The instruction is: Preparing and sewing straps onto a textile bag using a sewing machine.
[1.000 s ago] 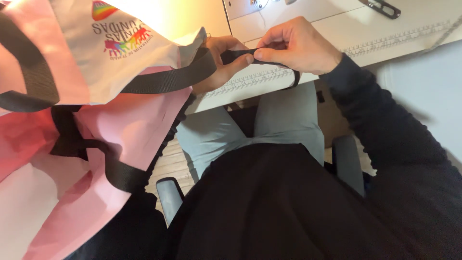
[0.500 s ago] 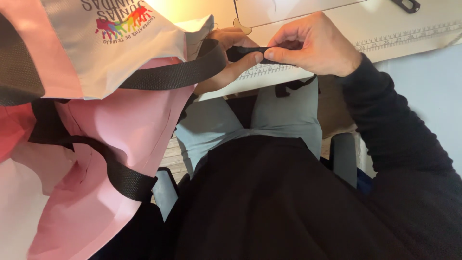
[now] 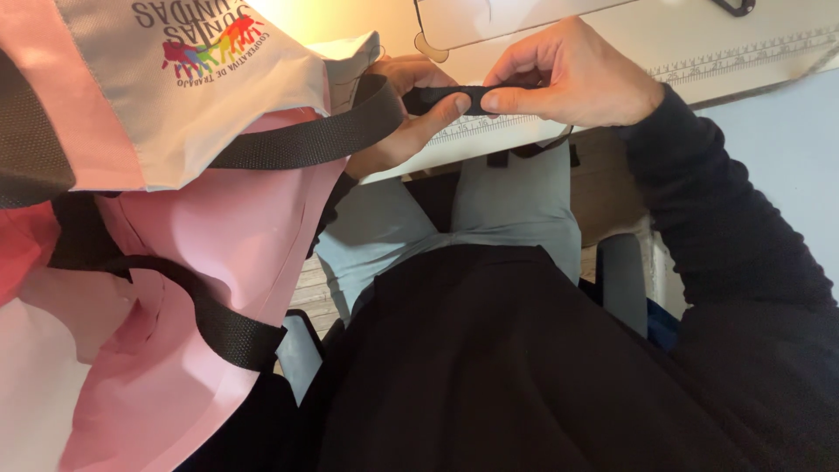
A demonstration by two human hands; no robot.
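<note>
Nearest me, below my fingers, my black sweater and grey trousers hide the floor; a grey chair armrest [image 3: 622, 280] shows beside my right leg. The pink and grey fabric bag [image 3: 201, 218] drapes left of my fingers, cut off by the frame's edge and covering most of my left hand [image 3: 398, 131], whose thumb presses the black woven strap [image 3: 441, 98]. My right hand [image 3: 568, 79] pinches that strap between thumb and forefinger. The strap runs left to right along the white table [image 3: 699, 44] edge, its far end hidden under my right fingers. Bare tabletop lies beyond them.
</note>
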